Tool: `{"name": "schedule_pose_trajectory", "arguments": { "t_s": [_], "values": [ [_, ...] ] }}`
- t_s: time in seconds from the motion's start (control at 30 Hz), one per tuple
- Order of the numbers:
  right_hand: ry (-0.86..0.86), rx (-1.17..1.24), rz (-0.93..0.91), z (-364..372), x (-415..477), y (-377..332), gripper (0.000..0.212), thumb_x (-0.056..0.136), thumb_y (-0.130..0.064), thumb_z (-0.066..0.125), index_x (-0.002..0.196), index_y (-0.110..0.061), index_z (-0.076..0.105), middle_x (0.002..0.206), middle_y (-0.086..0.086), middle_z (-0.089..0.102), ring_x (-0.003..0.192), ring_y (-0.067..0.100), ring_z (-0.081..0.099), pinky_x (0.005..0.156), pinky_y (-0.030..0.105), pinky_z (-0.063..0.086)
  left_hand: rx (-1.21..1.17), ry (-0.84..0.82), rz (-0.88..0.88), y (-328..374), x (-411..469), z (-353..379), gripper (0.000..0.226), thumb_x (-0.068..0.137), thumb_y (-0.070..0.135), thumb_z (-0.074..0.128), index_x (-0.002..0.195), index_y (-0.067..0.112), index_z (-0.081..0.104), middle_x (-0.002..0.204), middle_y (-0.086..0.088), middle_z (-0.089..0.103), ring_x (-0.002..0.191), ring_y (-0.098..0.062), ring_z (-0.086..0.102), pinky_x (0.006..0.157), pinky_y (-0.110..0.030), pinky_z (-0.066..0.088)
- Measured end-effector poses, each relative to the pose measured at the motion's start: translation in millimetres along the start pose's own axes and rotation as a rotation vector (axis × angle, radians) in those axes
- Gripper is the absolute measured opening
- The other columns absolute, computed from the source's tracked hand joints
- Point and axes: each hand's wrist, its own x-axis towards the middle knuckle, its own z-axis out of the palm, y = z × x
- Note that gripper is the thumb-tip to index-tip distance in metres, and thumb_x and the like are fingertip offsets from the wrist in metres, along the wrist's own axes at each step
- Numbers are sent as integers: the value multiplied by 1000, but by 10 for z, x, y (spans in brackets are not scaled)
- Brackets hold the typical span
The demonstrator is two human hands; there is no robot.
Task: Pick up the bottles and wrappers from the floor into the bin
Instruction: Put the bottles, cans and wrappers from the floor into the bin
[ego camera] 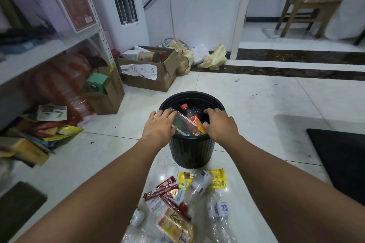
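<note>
Black bin (190, 152) stands on the white tile floor (256, 104), centre, nearly full: dark cola bottle (192, 112) with a red cap at the far side, clear bottle (182, 122) lying tilted across the left rim, orange wrapper (200, 127) at the near right. Left hand (161, 124) lies over the clear bottle, grip loose, fingers spread nearly straight and pressing on top. Right hand (219, 124) is over the right rim, fingers curled down into the bin, thumb by the orange wrapper; cannot tell if its grip has anything. Near the bin, litter on the floor: yellow wrapper (218, 178), small clear bottle (199, 183), red wrappers (164, 187), crushed bottle (219, 209) with a blue label. Cardboard box (150, 73) far left, shelf (45, 49) left, dark mat (341, 156) right.
</note>
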Motion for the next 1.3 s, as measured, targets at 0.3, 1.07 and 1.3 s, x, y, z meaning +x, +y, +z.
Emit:
{"name": "schedule_pose_trajectory", "arguments": {
  "t_s": [0.3, 1.07, 1.3],
  "values": [
    [84, -102, -41, -392, -772, -71, 49, 95, -37, 44, 142, -22, 39, 136, 5, 51, 124, 25, 47, 103, 40, 33, -132, 50, -10, 317, -552, -378, 53, 95, 35, 46, 144, 21, 31, 149, 1, 36, 135, -21, 33, 113, -36, 24],
    [49, -174, 26, 17, -2619, 408, 51, 95, -39, 42, 143, -23, 38, 137, 7, 49, 124, 26, 46, 104, 40, 30, -161, -61, 8, 1228, -2210, 12, 50, 97, 36, 41, 144, 22, 30, 145, -1, 39, 130, -23, 37, 106, -37, 29],
    [7, -199, 65, 529, -2756, 726, 49, 96, -39, 43, 142, -22, 38, 135, 7, 49, 122, 26, 46, 102, 38, 31, -134, -127, 33, 1382, -2305, 567, 49, 98, 35, 38, 143, 20, 30, 144, -1, 39, 130, -24, 37, 106, -38, 29]
  ]
}}
